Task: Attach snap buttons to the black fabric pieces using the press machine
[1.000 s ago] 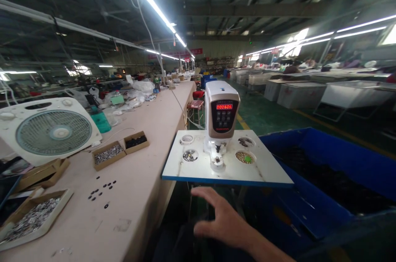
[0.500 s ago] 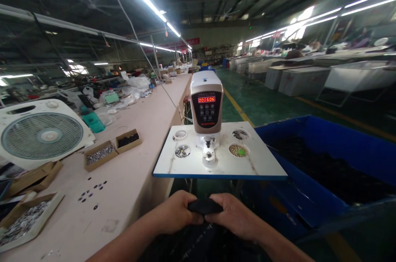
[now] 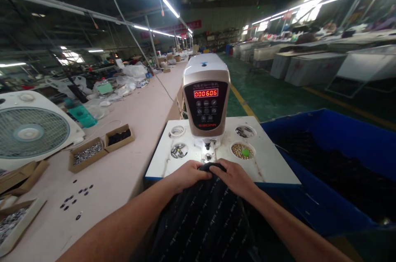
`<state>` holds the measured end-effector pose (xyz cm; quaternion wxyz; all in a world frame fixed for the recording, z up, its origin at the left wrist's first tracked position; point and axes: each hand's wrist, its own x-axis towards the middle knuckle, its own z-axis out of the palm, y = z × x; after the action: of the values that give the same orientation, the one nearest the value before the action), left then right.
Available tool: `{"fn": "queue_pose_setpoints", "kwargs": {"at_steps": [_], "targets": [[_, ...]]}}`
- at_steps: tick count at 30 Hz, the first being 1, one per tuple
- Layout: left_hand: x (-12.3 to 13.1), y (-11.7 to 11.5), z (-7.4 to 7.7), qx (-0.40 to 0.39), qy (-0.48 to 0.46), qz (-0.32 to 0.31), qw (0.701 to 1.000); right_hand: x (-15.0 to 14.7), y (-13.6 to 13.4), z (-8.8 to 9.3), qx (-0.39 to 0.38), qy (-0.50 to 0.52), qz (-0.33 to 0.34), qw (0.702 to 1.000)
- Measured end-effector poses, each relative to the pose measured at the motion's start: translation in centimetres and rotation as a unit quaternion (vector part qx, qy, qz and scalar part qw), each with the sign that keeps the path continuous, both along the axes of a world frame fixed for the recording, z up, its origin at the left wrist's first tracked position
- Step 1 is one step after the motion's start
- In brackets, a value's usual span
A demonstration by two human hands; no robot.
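A black garment with rows of small white print (image 3: 207, 212) hangs from my two hands toward my body. My left hand (image 3: 192, 174) pinches its upper edge from the left, thumb on top. From the right, my right hand (image 3: 232, 173) grips the same edge, close beside the left. Just beyond my fingers stands a white and bronze snap-fastening machine (image 3: 206, 93) with a red display reading 000606. Its small die post (image 3: 208, 156) is right in front of the garment's edge. The white machine table (image 3: 275, 163) has round wells, one with brass-coloured fasteners (image 3: 239, 151) and a green piece.
On the long table (image 3: 123, 171) at left are a fan (image 3: 29, 132), small boxes of metal parts (image 3: 88, 154), a box of black parts (image 3: 119, 137) and loose black discs (image 3: 72, 201). A blue bin (image 3: 309, 130) with dark cloth stands at right.
Both hands have moved forward and up, bringing the garment's edge from below the machine table to near the die post. The machine looks closer. The display number is the same.
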<state>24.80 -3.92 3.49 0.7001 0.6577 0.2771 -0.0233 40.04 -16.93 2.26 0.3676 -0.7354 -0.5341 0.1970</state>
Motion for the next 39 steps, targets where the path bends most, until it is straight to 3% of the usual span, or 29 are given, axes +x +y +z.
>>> {"fn": "queue_pose_setpoints", "kwargs": {"at_steps": [7, 12, 18, 31, 39], "targets": [[3.3, 3.5, -1.0, 0.027, -0.007, 0.023, 0.999, 3.1, 4.1, -1.5, 0.004, -0.026, -0.023, 0.999], [4.0, 4.2, -1.0, 0.023, -0.013, 0.028, 0.999, 3.9, 5.0, -1.9, 0.041, -0.008, -0.043, 0.998], [4.8, 4.7, -1.4, 0.021, 0.003, 0.055, 0.998, 4.4, 5.9, -1.8, 0.022, -0.014, -0.050, 0.998], [5.5, 6.4, -2.2, 0.019, 0.030, 0.054, 0.998, 4.6, 6.9, -2.3, -0.009, -0.070, -0.073, 0.995], [4.3, 6.6, -3.2, 0.031, -0.022, 0.060, 0.997, 4.4, 6.7, -3.4, -0.058, -0.132, -0.071, 0.987]]}}
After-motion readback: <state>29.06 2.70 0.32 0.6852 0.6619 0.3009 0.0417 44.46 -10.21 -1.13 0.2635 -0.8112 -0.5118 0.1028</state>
